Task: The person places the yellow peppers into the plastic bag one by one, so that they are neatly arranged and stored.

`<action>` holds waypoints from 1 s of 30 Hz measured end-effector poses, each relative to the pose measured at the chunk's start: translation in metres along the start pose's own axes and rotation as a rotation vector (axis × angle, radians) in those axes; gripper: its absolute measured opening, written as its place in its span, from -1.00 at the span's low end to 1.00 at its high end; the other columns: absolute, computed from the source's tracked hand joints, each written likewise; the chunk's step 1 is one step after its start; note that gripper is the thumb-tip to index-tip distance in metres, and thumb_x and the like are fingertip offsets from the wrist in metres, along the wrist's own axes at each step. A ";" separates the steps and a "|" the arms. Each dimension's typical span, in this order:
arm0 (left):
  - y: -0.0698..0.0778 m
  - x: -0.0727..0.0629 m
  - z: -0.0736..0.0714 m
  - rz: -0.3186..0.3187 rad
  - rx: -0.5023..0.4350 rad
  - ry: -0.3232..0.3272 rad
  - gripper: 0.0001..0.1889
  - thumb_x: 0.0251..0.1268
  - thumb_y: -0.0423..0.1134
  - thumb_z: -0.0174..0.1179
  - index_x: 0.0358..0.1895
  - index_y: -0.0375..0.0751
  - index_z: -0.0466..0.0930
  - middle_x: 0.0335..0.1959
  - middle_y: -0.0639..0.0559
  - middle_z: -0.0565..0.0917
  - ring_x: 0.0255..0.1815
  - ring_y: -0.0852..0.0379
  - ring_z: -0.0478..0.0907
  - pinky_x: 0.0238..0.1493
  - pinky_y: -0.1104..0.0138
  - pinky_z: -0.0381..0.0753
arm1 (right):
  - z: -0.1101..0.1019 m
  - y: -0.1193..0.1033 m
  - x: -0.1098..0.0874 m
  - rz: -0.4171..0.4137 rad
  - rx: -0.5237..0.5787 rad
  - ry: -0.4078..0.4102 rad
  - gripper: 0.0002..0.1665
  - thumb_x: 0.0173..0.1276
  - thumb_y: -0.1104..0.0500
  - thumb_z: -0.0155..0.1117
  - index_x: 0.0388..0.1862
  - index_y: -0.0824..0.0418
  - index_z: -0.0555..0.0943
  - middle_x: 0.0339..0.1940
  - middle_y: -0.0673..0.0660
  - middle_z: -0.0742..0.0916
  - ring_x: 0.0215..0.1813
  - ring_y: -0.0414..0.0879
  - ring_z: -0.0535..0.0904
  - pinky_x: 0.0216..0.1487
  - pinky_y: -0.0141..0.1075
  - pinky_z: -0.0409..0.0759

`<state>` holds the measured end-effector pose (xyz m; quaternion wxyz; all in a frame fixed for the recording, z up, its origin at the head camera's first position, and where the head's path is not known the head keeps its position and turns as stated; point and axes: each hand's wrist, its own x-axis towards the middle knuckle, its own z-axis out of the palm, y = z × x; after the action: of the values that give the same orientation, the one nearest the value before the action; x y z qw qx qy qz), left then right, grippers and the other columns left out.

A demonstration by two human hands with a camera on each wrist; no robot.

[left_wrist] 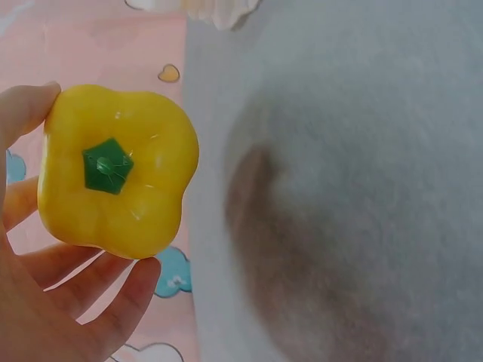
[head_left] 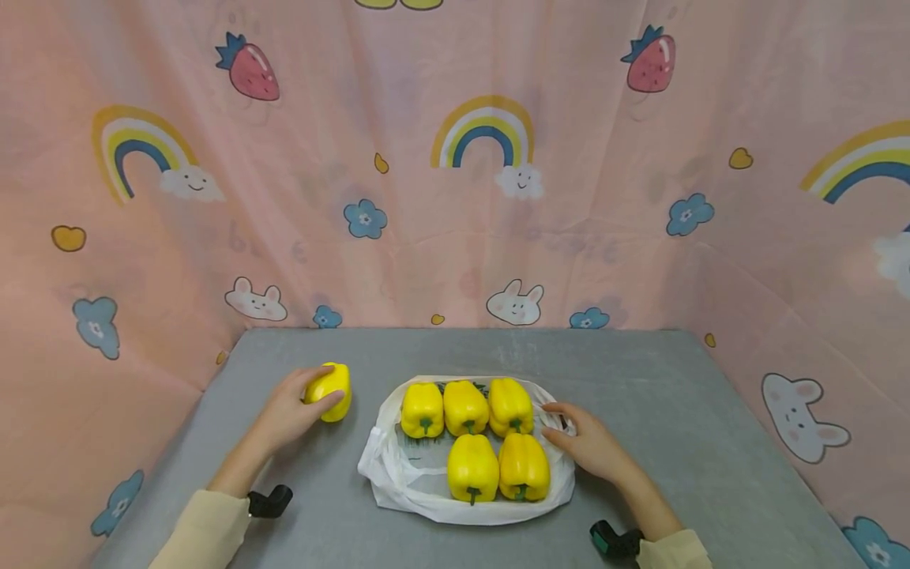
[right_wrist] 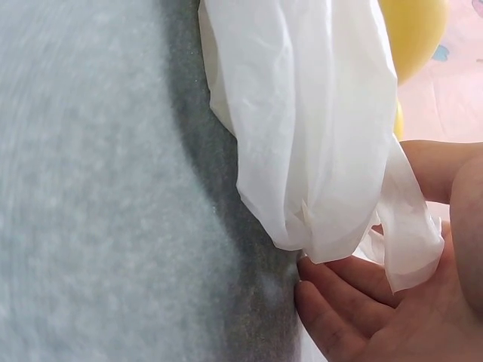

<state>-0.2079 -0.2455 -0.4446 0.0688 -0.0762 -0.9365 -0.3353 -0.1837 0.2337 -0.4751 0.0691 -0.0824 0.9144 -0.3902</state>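
My left hand [head_left: 291, 407] grips a yellow bell pepper [head_left: 334, 393] on the left of the table, fingers on one side and thumb on the other. Its green stem cap faces the camera in the left wrist view, where the pepper [left_wrist: 121, 204] shows a lobed outline. To the right, a white plastic bag [head_left: 405, 496] lies spread with several yellow bell peppers [head_left: 472, 466] on it, three behind and two in front. At the bag's right edge, my right hand [head_left: 593, 442] holds the rim, thumb and fingers on either side of the plastic [right_wrist: 332, 151].
The grey tabletop [head_left: 611, 363] extends around the bag to both sides. A pink printed curtain [head_left: 604, 237] hangs behind the table and along its left and right edges. Each wrist wears a small black camera, one at the left cuff [head_left: 270, 502].
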 end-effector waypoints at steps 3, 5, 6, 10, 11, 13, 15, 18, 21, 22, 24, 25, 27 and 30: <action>0.006 -0.002 0.001 0.006 -0.003 0.001 -0.32 0.36 0.15 0.30 0.40 -0.19 0.48 0.23 -0.26 0.54 0.16 -0.20 0.50 0.16 -0.12 0.54 | 0.000 0.001 0.000 -0.002 -0.006 0.001 -0.39 0.51 -0.03 0.25 0.39 0.27 0.49 0.38 0.36 0.53 0.43 0.35 0.36 0.37 0.34 0.28; 0.009 -0.003 0.002 0.009 0.000 0.002 -0.32 0.36 0.16 0.29 0.40 -0.17 0.48 0.23 -0.24 0.55 0.16 -0.19 0.50 0.15 -0.11 0.56 | 0.001 0.001 0.000 -0.001 -0.008 0.002 -0.39 0.51 -0.03 0.25 0.39 0.27 0.49 0.38 0.36 0.53 0.43 0.34 0.37 0.36 0.34 0.28; 0.011 -0.004 0.002 0.011 0.001 0.003 -0.32 0.36 0.17 0.29 0.40 -0.16 0.48 0.23 -0.23 0.55 0.15 -0.18 0.50 0.15 -0.10 0.56 | 0.001 0.001 0.000 0.001 -0.007 0.000 -0.39 0.51 -0.03 0.25 0.39 0.27 0.49 0.38 0.36 0.53 0.43 0.34 0.37 0.36 0.34 0.28; 0.018 -0.006 0.002 0.029 -0.003 0.013 -0.33 0.36 0.17 0.29 0.39 -0.16 0.50 0.23 -0.22 0.55 0.14 -0.17 0.51 0.12 -0.08 0.58 | 0.001 0.000 0.000 0.011 0.001 -0.002 -0.38 0.51 -0.04 0.25 0.40 0.26 0.48 0.39 0.36 0.52 0.44 0.35 0.35 0.37 0.35 0.27; 0.020 -0.006 0.002 0.033 -0.006 0.016 -0.33 0.35 0.16 0.30 0.39 -0.16 0.50 0.22 -0.22 0.56 0.13 -0.16 0.51 0.12 -0.08 0.59 | 0.001 0.000 0.000 0.013 0.004 -0.002 -0.38 0.51 -0.04 0.25 0.40 0.26 0.48 0.39 0.36 0.52 0.44 0.35 0.35 0.37 0.36 0.27; 0.024 -0.007 0.002 0.042 -0.012 0.022 -0.34 0.35 0.15 0.30 0.38 -0.16 0.51 0.22 -0.22 0.56 0.13 -0.16 0.52 0.11 -0.07 0.60 | 0.000 0.000 0.000 0.016 0.007 -0.004 -0.38 0.51 -0.04 0.25 0.40 0.26 0.48 0.40 0.36 0.52 0.44 0.35 0.35 0.37 0.36 0.27; 0.028 -0.008 0.002 0.048 -0.017 0.027 -0.34 0.34 0.15 0.31 0.37 -0.17 0.51 0.21 -0.21 0.57 0.11 -0.15 0.53 0.09 -0.06 0.62 | 0.000 -0.001 0.000 0.015 0.004 -0.005 -0.38 0.51 -0.04 0.25 0.40 0.26 0.48 0.39 0.36 0.53 0.44 0.35 0.35 0.37 0.35 0.27; 0.034 -0.009 0.002 0.059 -0.020 0.031 -0.34 0.34 0.16 0.31 0.37 -0.16 0.51 0.20 -0.21 0.57 0.09 -0.14 0.53 0.06 -0.04 0.64 | 0.000 -0.001 0.001 0.016 0.000 -0.007 -0.38 0.50 -0.04 0.26 0.39 0.26 0.49 0.38 0.35 0.54 0.44 0.35 0.36 0.37 0.34 0.28; 0.039 -0.010 0.001 0.068 -0.022 0.037 -0.35 0.35 0.15 0.31 0.37 -0.15 0.52 0.19 -0.19 0.57 0.06 -0.12 0.54 0.03 -0.01 0.65 | 0.000 -0.001 0.001 0.015 -0.005 -0.007 -0.39 0.50 -0.04 0.26 0.39 0.26 0.49 0.38 0.35 0.54 0.44 0.34 0.36 0.37 0.34 0.28; 0.041 -0.010 0.001 0.069 -0.022 0.039 -0.36 0.35 0.14 0.31 0.37 -0.14 0.52 0.19 -0.18 0.57 0.05 -0.11 0.53 0.02 0.00 0.66 | 0.000 -0.002 0.001 0.014 -0.005 -0.005 -0.39 0.50 -0.04 0.26 0.39 0.26 0.49 0.38 0.35 0.54 0.44 0.34 0.36 0.37 0.34 0.27; 0.045 -0.011 0.001 0.072 -0.027 0.038 -0.37 0.35 0.13 0.31 0.37 -0.13 0.52 0.19 -0.18 0.57 0.05 -0.10 0.53 0.00 0.01 0.66 | 0.000 -0.002 0.001 0.012 -0.007 -0.005 -0.39 0.51 -0.03 0.26 0.39 0.26 0.49 0.38 0.34 0.54 0.44 0.34 0.36 0.38 0.33 0.27; 0.047 -0.011 0.001 0.074 -0.030 0.037 -0.37 0.35 0.13 0.32 0.36 -0.13 0.53 0.19 -0.17 0.57 0.04 -0.10 0.53 0.00 0.02 0.67 | 0.000 -0.001 0.001 0.010 -0.008 -0.005 -0.39 0.51 -0.03 0.25 0.39 0.26 0.49 0.38 0.34 0.54 0.44 0.34 0.36 0.38 0.33 0.27; 0.051 -0.012 0.002 0.083 -0.035 0.038 -0.38 0.34 0.12 0.32 0.36 -0.13 0.53 0.19 -0.17 0.57 0.03 -0.09 0.52 -0.01 0.04 0.67 | 0.000 -0.001 0.001 0.007 -0.008 -0.004 -0.39 0.51 -0.03 0.25 0.39 0.27 0.49 0.38 0.35 0.54 0.44 0.34 0.36 0.38 0.33 0.27; 0.056 -0.013 0.002 0.110 -0.041 0.048 -0.40 0.34 0.09 0.33 0.34 -0.14 0.54 0.18 -0.16 0.58 0.02 -0.07 0.52 -0.04 0.09 0.66 | 0.000 0.000 0.001 0.006 -0.005 -0.004 -0.39 0.51 -0.04 0.25 0.39 0.27 0.49 0.38 0.36 0.54 0.45 0.35 0.35 0.39 0.33 0.26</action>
<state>-0.1852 -0.2027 -0.4139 0.1079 -0.1209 -0.9220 -0.3517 -0.1846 0.2332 -0.4755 0.0717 -0.0806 0.9155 -0.3876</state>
